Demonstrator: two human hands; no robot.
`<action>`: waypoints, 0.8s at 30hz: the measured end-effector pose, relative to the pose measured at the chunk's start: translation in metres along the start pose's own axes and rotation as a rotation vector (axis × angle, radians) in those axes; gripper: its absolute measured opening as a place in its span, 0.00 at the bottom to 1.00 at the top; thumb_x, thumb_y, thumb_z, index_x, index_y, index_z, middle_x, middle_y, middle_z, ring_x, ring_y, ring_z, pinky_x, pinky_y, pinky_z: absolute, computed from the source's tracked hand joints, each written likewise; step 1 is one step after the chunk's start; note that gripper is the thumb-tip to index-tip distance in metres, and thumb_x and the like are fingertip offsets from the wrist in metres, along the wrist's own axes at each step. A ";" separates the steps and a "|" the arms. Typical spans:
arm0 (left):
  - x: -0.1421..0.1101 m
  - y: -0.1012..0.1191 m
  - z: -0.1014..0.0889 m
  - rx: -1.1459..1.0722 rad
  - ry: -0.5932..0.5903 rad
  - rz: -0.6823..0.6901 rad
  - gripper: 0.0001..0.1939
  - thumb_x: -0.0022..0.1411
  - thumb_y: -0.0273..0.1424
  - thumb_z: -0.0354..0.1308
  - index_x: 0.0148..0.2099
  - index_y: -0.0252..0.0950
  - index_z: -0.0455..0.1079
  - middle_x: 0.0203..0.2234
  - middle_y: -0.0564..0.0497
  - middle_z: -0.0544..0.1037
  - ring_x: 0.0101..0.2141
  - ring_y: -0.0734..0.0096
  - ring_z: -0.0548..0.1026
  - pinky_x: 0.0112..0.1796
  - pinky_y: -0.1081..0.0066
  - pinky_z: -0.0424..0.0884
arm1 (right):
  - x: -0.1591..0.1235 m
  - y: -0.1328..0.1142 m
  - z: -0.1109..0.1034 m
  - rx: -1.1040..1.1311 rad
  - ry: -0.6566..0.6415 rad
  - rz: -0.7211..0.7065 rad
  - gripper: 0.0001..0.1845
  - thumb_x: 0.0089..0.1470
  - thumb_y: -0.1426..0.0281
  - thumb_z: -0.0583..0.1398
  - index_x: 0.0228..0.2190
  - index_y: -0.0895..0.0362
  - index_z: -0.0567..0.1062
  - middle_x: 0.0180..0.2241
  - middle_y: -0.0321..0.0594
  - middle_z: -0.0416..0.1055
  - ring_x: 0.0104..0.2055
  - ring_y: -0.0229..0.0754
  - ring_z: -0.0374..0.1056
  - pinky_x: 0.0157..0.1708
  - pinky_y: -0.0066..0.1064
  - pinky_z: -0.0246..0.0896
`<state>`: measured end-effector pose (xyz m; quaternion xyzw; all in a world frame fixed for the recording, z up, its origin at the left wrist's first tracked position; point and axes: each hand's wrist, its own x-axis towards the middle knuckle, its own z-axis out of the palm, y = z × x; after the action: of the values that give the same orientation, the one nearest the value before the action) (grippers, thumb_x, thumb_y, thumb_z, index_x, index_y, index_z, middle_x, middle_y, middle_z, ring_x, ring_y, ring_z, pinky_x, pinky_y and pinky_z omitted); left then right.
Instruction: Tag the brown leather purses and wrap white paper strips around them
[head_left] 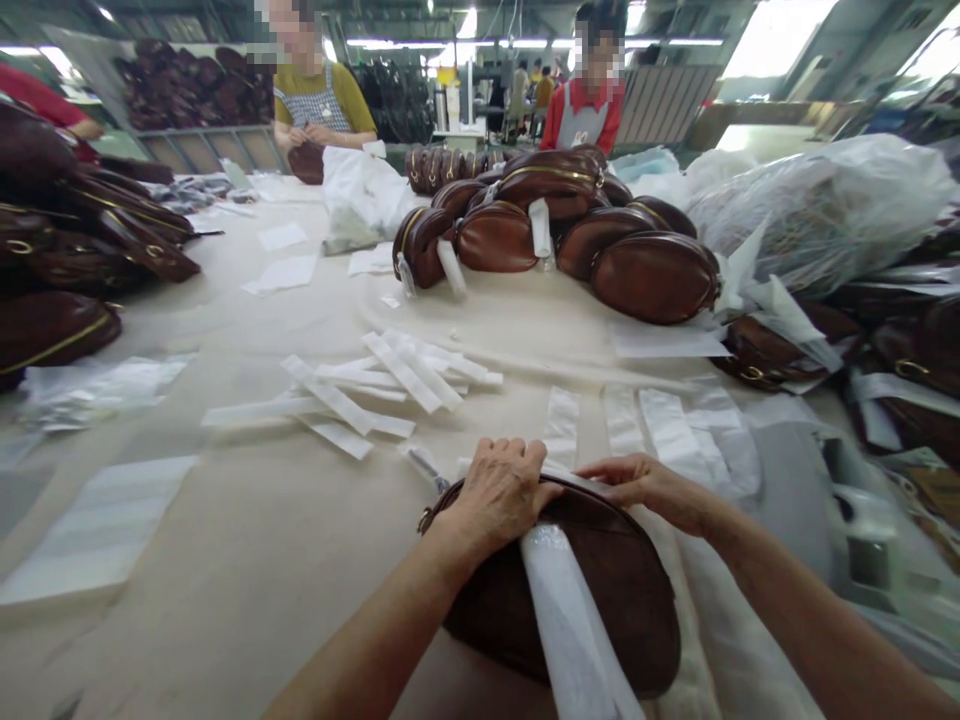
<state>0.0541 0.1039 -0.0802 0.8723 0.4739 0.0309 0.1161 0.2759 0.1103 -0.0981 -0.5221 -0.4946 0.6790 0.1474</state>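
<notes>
A dark brown oval leather bag (626, 600) rests on the pale table in front of me. Down its near face runs a strap wrapped in white packing material (574, 625). My left hand (502, 490) grips the bag's top edge, its fingers curled over the far side. At the top right edge, my right hand (649, 487) pinches a white strip (581, 480) lying along the rim. A plastic-wrapped zipper pull (426, 465) sticks out at the bag's left end. The bag's far side and some of my fingertips are hidden.
Loose white strips (375, 385) lie beyond the bag. A pile of brown bags (525, 230) stands farther back, and more bags (67, 230) are heaped at left. Clear plastic sheeting (825, 210) covers things at right. Two aproned people (322, 105) face me across the table.
</notes>
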 end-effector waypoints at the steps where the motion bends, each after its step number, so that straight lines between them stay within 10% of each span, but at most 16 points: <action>1: 0.000 0.000 -0.001 0.007 -0.005 0.004 0.19 0.64 0.45 0.46 0.44 0.35 0.66 0.37 0.45 0.73 0.39 0.57 0.71 0.40 0.62 0.64 | 0.000 -0.001 0.001 -0.022 0.000 -0.005 0.26 0.35 0.64 0.66 0.40 0.59 0.78 0.27 0.37 0.75 0.28 0.39 0.66 0.32 0.30 0.58; 11: 0.005 0.000 0.001 0.010 -0.110 0.025 0.28 0.65 0.49 0.39 0.39 0.33 0.71 0.36 0.42 0.75 0.41 0.55 0.72 0.41 0.59 0.65 | -0.002 -0.006 0.004 -0.205 -0.016 -0.058 0.24 0.39 0.60 0.62 0.38 0.59 0.79 0.29 0.38 0.76 0.32 0.41 0.67 0.30 0.29 0.57; 18: 0.006 -0.002 0.007 -0.004 -0.093 0.038 0.27 0.65 0.48 0.40 0.39 0.32 0.71 0.35 0.42 0.75 0.40 0.55 0.73 0.41 0.59 0.66 | 0.027 -0.016 0.012 -0.678 0.579 0.040 0.18 0.47 0.59 0.55 0.26 0.61 0.77 0.27 0.45 0.74 0.33 0.45 0.68 0.29 0.30 0.55; 24: 0.005 -0.005 0.006 -0.062 -0.095 0.000 0.23 0.64 0.47 0.45 0.38 0.33 0.72 0.36 0.43 0.75 0.41 0.56 0.73 0.41 0.61 0.67 | 0.054 -0.018 0.021 -0.705 0.673 0.106 0.11 0.34 0.63 0.65 0.19 0.58 0.74 0.22 0.41 0.71 0.30 0.44 0.67 0.25 0.29 0.51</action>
<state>0.0537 0.1101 -0.0876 0.8689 0.4666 0.0039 0.1654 0.2299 0.1470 -0.1142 -0.7551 -0.5921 0.2704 0.0786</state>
